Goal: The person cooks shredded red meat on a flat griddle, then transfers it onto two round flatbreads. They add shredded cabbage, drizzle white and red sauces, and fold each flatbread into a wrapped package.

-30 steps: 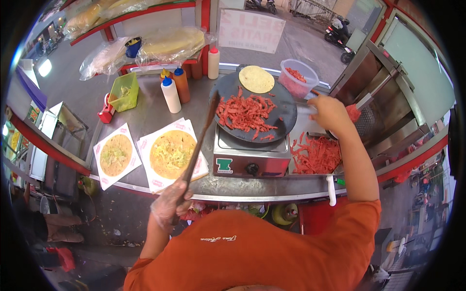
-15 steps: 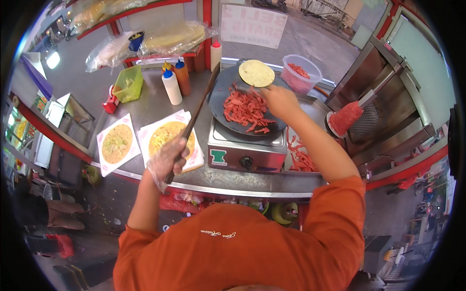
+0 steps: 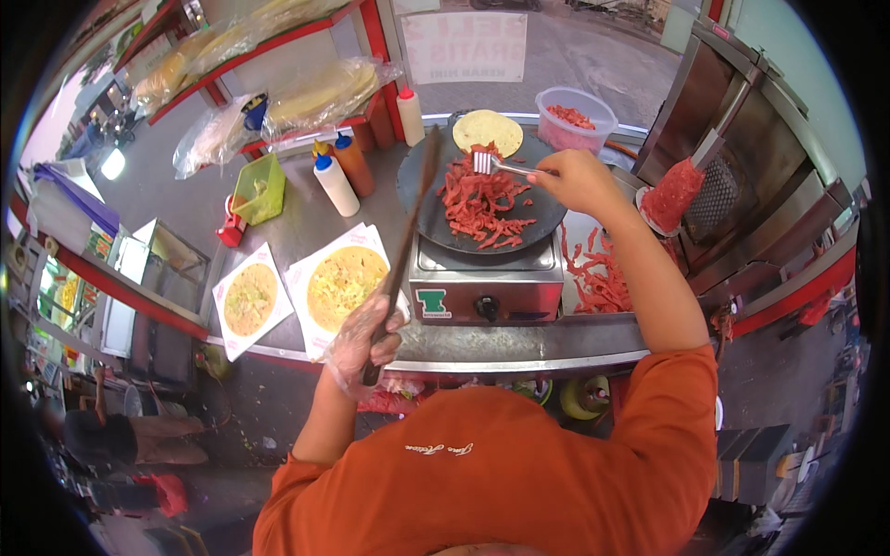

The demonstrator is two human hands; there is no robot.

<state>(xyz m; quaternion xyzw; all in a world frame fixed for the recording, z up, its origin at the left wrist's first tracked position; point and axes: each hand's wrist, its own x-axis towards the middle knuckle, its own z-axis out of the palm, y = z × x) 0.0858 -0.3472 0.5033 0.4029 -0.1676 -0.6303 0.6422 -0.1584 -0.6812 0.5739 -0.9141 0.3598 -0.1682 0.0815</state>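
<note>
My left hand (image 3: 364, 334), in a clear plastic glove, grips a long dark knife (image 3: 415, 213), its far end pointing up beside the griddle's left rim. In my bare right hand (image 3: 577, 181) is a metal fork (image 3: 491, 164), its tines at the far edge of the red meat strips (image 3: 482, 204). These lie heaped on the round dark griddle pan (image 3: 431, 218), on a steel stove (image 3: 487, 278). A flatbread (image 3: 488, 132) rests at the pan's far side. Left of the stove, two flatbreads (image 3: 345, 287) (image 3: 248, 298) with shredded topping lie on white papers.
Sauce bottles (image 3: 336, 185) and a green basket (image 3: 260, 188) stand at left, below shelved bagged flatbreads (image 3: 320, 95). Behind the pan sits a tub of meat (image 3: 577, 120). At right are a meat cone (image 3: 672, 196) in its upright grill and a tray of meat strips (image 3: 604, 278).
The fork now shows over the meat, and my right hand has moved right, away from the flatbread. My left hand with the knife sits lower. The whole view has shifted.
</note>
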